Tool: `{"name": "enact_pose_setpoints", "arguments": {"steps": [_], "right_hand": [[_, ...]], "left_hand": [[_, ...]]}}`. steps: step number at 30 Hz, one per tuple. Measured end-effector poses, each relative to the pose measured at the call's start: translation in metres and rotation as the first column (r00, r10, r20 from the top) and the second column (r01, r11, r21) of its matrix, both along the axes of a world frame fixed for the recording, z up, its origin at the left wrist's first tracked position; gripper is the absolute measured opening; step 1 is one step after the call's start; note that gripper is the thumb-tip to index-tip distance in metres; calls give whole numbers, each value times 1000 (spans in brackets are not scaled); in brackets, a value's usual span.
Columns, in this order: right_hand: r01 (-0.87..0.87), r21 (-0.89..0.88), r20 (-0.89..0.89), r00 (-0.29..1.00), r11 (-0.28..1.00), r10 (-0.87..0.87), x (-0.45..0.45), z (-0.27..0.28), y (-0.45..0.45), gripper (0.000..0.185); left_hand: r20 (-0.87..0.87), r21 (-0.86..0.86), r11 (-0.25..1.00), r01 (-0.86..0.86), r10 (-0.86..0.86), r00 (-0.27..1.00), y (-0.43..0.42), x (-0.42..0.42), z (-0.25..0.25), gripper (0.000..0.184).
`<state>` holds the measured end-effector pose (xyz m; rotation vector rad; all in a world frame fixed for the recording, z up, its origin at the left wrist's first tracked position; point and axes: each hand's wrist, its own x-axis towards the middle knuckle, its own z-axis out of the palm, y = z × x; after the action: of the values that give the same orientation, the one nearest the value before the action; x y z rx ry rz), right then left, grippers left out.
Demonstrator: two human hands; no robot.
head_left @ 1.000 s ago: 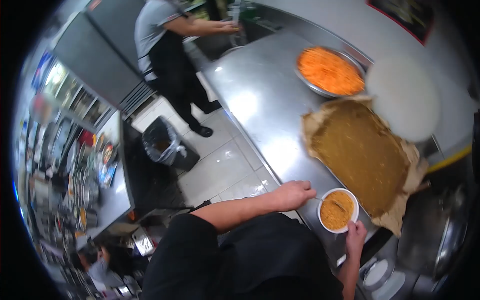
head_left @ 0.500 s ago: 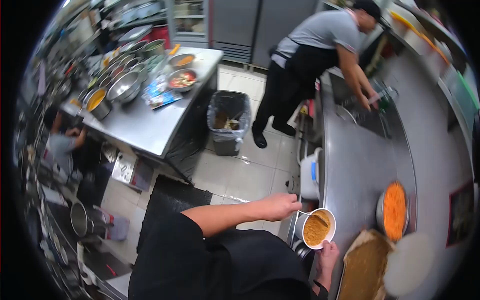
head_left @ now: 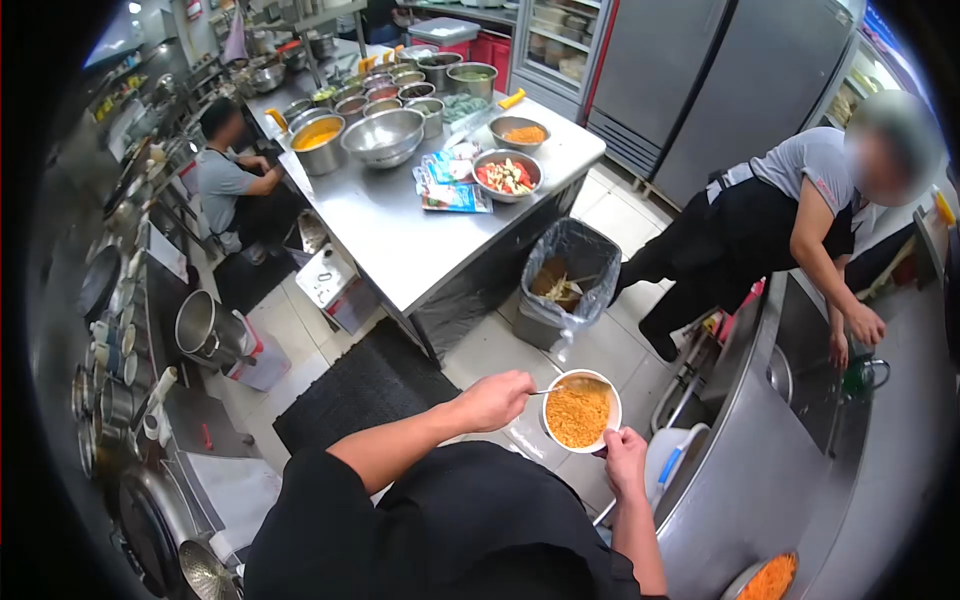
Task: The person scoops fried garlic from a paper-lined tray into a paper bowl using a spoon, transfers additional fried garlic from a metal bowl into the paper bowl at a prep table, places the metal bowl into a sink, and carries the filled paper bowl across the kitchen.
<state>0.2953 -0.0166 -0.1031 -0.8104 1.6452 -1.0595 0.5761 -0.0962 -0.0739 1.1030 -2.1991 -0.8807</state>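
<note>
My left hand (head_left: 497, 401) is closed around the handle of a metal spoon (head_left: 549, 390), whose bowl end is hidden in the food. At the lower right rim of a white tub (head_left: 616, 405), my right hand (head_left: 626, 462) grips and holds it up. Inside the tub lies a crumbly orange-brown food (head_left: 577, 416). Both hands are in front of my dark apron, with the tub above the tiled floor, left of the steel counter (head_left: 735, 490).
A lined trash bin (head_left: 535, 325) stands ahead, beside a steel table (head_left: 375, 235) bearing several pots and bowls. A co-worker (head_left: 760, 215) leans over the sink at right. Another person (head_left: 235, 190) is at far left. A bowl of shredded orange food (head_left: 770, 580) sits at lower right.
My view has turned left. Both hands have carried the tub and spoon away from the counter, out over the floor. The spoon's bowl end, visible before, is now hidden.
</note>
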Motion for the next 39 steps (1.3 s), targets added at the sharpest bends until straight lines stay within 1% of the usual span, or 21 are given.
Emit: {"name": "enact_pose_setpoints", "arguments": {"steps": [2, 5, 8, 10, 11, 12, 13, 16, 17, 18, 20, 21, 24, 25, 27, 28, 29, 32, 34, 36, 39], "right_hand": [[-120, 21, -70, 990, 993, 121, 1, 7, -40, 20], [-245, -24, -31, 969, 969, 244, 24, 13, -102, 21], [-365, -73, 62, 927, 928, 369, 65, 13, -162, 22], [-421, -89, 93, 899, 903, 428, 100, 26, -195, 22], [-444, -95, 111, 885, 891, 453, 118, 32, -209, 21], [-482, -126, 73, 867, 867, 493, 135, 40, -221, 20], [-501, -126, 85, 855, 856, 512, 153, 44, -233, 20], [-531, -106, 133, 831, 841, 541, 202, 37, -268, 18], [-540, -94, 94, 832, 837, 547, 216, 33, -280, 19], [-548, -99, 76, 828, 831, 555, 229, 33, -289, 20], [-591, -61, 56, 803, 804, 594, 250, 23, -309, 21], [-581, -35, 81, 809, 813, 582, 262, 20, -316, 21], [-608, 67, -21, 792, 791, 611, 282, 10, -334, 30], [-640, 80, -16, 766, 764, 643, 284, 12, -337, 31], [-695, 112, 6, 715, 710, 699, 271, 20, -337, 34], [-703, 114, -97, 696, 702, 712, 263, 29, -344, 36], [-711, 125, -195, 667, 692, 719, 252, 36, -348, 37], [-489, 46, -145, 860, 871, 490, 226, 60, -379, 28], [-401, -18, -198, 899, 916, 390, 209, 71, -410, 27], [-393, -70, -283, 889, 917, 359, 191, 70, -446, 27], [-373, -141, -371, 879, 917, 300, 187, 90, -489, 27]], "left_hand": [[-81, -54, 990, -130, 126, 989, -4, 7, 3, 16], [-106, 120, 933, -340, 352, 930, -13, 19, 20, 14], [-264, 352, 798, -489, 586, 766, -20, 32, 36, 12], [-345, 362, 760, -540, 648, 679, -25, 49, 39, 12], [-336, 379, 730, -569, 682, 650, -27, 60, 37, 14], [-328, 395, 702, -593, 711, 623, -30, 72, 34, 15], [-380, 401, 700, -591, 714, 587, -34, 81, 32, 17], [-410, 406, 666, -626, 745, 527, -53, 113, 27, 18], [-387, 431, 651, -625, 759, 523, -63, 126, 21, 19], [-408, 427, 642, -637, 765, 498, -74, 135, 19, 20], [-449, 433, 622, -652, 776, 442, -98, 152, 14, 20], [-468, 426, 625, -655, 771, 432, -111, 160, 10, 22], [-358, 461, 597, -657, 802, 478, -147, 192, -7, 23], [-281, 477, 580, -661, 813, 510, -156, 201, -5, 23], [-285, 521, 595, -613, 797, 532, -166, 215, 2, 22], [-289, 539, 600, -591, 790, 540, -174, 222, 3, 22], [-374, 520, 644, -562, 763, 528, -181, 228, -4, 19], [-441, 550, 699, -457, 708, 551, -198, 242, -4, 17], [-418, 557, 684, -471, 721, 553, -202, 249, 6, 16], [-393, 566, 665, -487, 737, 550, -205, 259, 5, 15], [-365, 585, 628, -513, 769, 525, -204, 274, -1, 14]]}}
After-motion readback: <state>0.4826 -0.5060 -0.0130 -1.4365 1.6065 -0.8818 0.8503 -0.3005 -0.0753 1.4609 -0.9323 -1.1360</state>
